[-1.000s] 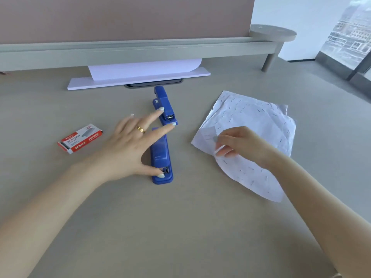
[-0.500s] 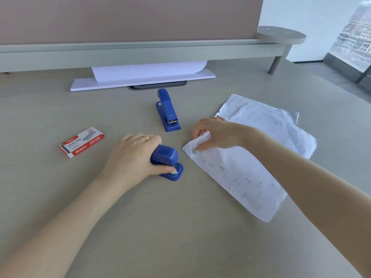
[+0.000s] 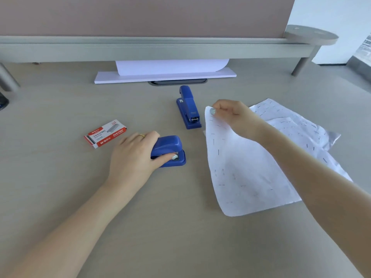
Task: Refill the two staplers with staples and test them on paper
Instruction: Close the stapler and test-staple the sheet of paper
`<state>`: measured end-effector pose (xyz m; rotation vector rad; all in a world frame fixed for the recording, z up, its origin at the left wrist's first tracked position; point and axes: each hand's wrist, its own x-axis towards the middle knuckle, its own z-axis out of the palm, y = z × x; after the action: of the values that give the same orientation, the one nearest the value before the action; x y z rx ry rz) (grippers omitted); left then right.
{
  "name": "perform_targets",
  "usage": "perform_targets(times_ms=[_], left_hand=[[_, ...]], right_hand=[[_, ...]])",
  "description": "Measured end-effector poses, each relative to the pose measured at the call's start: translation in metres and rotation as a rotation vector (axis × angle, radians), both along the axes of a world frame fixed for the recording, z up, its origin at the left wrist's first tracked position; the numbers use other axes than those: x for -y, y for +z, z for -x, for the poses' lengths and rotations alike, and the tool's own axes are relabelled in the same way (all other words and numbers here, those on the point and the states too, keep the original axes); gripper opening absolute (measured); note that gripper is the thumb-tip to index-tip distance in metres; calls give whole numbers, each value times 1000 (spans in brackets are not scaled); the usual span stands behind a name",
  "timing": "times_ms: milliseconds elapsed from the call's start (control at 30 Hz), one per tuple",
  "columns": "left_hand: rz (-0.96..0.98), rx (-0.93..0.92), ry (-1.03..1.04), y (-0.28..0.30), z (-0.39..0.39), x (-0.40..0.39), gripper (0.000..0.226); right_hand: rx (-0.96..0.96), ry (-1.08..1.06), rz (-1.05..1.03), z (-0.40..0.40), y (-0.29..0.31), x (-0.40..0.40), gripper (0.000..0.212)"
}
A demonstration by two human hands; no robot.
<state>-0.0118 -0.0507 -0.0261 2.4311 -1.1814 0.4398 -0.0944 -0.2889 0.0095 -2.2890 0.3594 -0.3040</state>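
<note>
Center of the frame, the left hand (image 3: 133,155) grips the near stapler (image 3: 169,150), mouth pointing right. Right hand (image 3: 233,117) pinches the paper (image 3: 241,167) corner up just right of it, so I'd guess that corner slides left into the mouth.

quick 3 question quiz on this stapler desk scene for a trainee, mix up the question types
1. True or false: the left hand grips the near stapler.
2. Which item lies left of that stapler? A) staple box B) mug C) scissors
3. Fill in: the right hand pinches a corner of the ____, which is full of staples.

Key
1. True; its fingers wrap the stapler's body. The far stapler stands untouched.
2. A
3. paper sheet, with that corner lifted off the desk.
</note>
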Motion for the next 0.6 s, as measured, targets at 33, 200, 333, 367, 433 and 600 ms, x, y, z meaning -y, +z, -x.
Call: perform_targets(times_ms=[33, 200, 333, 367, 433, 600], left_hand=[[7, 1, 2, -1, 0, 0, 39], [37, 7, -8, -2, 0, -2, 37], [58, 29, -21, -2, 0, -3, 42], [73, 22, -28, -2, 0, -3, 46], [134, -31, -42, -3, 1, -3, 50], [276, -205, 39, 2, 4, 1, 51]], right_hand=[[-16, 9, 21, -2, 1, -5, 28], [-162, 98, 228, -17, -11, -33, 18], [-146, 94, 223, -28, -21, -46, 16], [-131, 93, 188, -30, -23, -50, 15], [-106, 79, 112, -35, -26, -56, 13], [-73, 55, 23, -47, -30, -67, 12]])
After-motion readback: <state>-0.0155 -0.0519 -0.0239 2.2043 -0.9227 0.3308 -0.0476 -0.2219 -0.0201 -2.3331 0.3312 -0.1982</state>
